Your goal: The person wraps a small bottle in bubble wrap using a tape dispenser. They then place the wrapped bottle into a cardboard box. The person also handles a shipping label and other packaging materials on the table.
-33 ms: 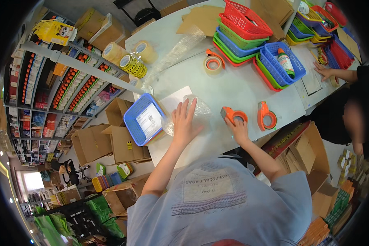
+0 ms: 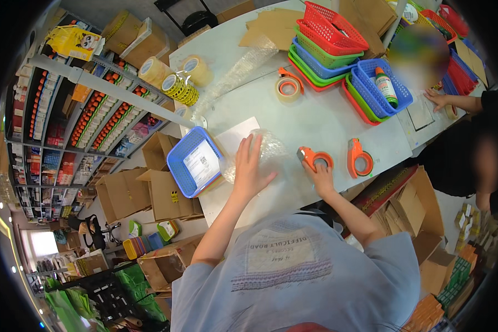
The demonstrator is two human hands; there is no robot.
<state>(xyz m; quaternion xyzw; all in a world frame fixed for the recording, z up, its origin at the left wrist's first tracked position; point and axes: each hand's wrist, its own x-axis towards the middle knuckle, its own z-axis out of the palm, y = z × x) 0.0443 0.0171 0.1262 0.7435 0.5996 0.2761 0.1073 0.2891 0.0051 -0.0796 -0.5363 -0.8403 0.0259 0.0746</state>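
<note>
My left hand rests with its fingers spread on a crumpled piece of clear bubble wrap over a white sheet. Just left of it stands a blue plastic basket with a printed paper label inside. With its fingers at the ring, my right hand grips an orange tape dispenser lying on the table. A second orange tape dispenser lies to the right, apart from that hand.
Stacked coloured baskets stand at the far right, one holding a green bottle. Tape rolls and a strip of bubble wrap lie far left. Another person's hand touches the right end. Cardboard boxes surround the table.
My left hand has shifted very slightly on the bubble wrap. My right hand stays at the tape dispenser. A blurred shape now covers part of the baskets at the upper right.
</note>
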